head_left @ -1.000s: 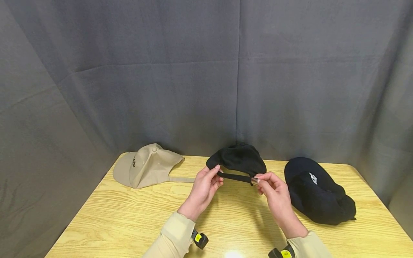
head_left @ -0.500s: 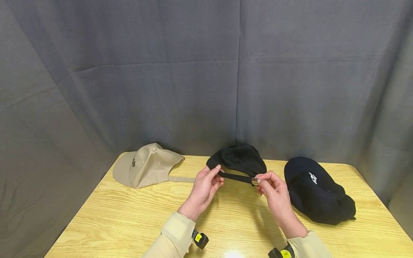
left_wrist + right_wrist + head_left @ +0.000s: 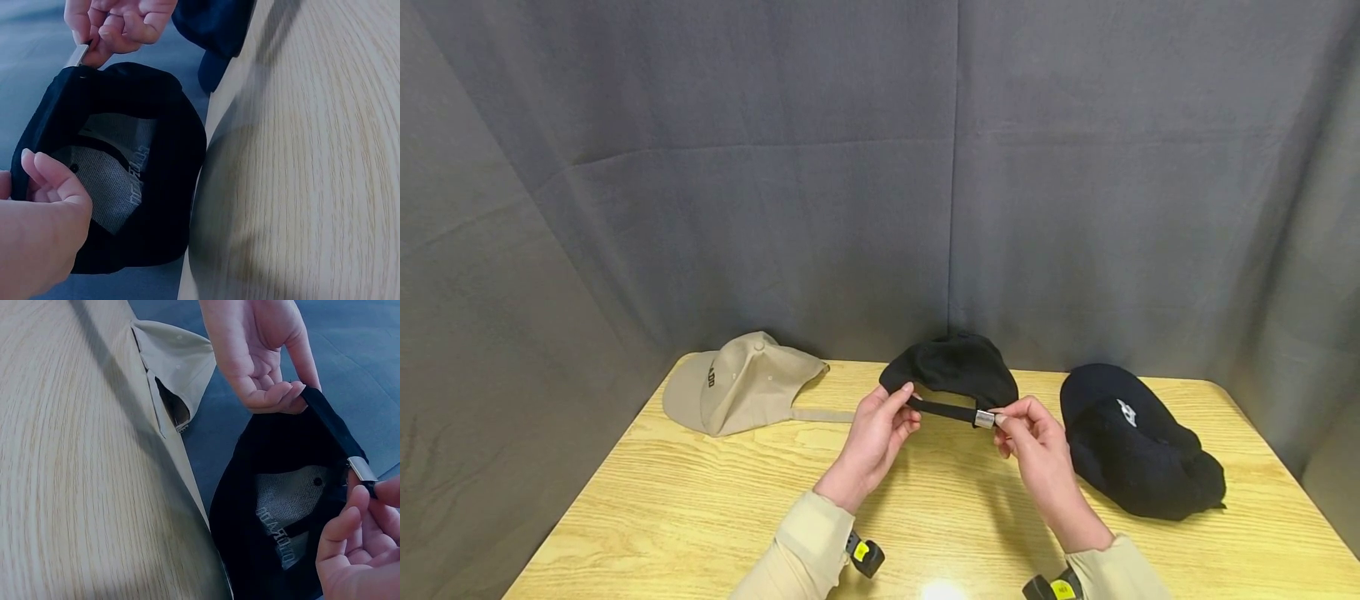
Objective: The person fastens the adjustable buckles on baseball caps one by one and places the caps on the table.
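A black baseball cap [image 3: 955, 367] is held up at the far side of the table, its back opening toward me. My left hand [image 3: 872, 442] pinches the left end of its back strap [image 3: 943, 410] between thumb and fingers. At the strap's other end sits a silver metal buckle [image 3: 985, 419]. Just past it, my right hand [image 3: 1037, 442] pinches the short dark strap end [image 3: 372, 489], thumb against fingers. Pale mesh-like lining [image 3: 290, 497] with lettering shows inside the cap in the right wrist view.
On the left lies a beige baseball cap [image 3: 760, 383] with its strap [image 3: 823, 416] stretched rightward. A dark navy cap [image 3: 1138, 450] with a white emblem lies on the right. Grey curtain [image 3: 880, 208] hangs behind the wooden table [image 3: 700, 517].
The buckle has shifted slightly left along the strap and shows more fully. My right fingertips, earlier over the buckle, now pinch the strap end beside it. My left hand has stayed put.
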Action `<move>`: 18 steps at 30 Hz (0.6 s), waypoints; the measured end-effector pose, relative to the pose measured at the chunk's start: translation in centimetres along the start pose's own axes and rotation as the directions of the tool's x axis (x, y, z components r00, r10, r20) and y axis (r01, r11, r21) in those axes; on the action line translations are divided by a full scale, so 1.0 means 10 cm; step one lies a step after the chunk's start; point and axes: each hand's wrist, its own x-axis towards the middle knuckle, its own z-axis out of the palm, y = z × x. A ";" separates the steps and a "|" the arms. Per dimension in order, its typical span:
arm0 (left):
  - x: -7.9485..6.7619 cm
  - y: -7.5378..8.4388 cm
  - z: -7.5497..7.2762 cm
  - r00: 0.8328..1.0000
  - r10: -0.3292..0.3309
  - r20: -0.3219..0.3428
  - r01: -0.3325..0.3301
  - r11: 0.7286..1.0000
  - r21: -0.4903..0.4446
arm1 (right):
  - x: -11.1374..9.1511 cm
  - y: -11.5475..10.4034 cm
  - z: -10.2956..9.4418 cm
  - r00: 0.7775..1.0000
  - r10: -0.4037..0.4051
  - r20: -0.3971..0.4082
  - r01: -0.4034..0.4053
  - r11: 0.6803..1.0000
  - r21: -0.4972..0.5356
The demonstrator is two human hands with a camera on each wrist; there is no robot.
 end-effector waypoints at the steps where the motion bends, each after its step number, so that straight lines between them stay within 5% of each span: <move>1: 0.00 0.00 0.00 1.000 -0.001 -0.001 0.001 1.000 0.000 | 0.00 0.00 0.00 1.000 0.001 0.000 -0.001 1.000 0.001; 18: -0.02 0.00 0.02 1.000 -0.009 0.002 0.009 1.000 -0.010 | 0.01 0.01 0.01 0.999 0.035 0.000 -0.035 0.999 0.006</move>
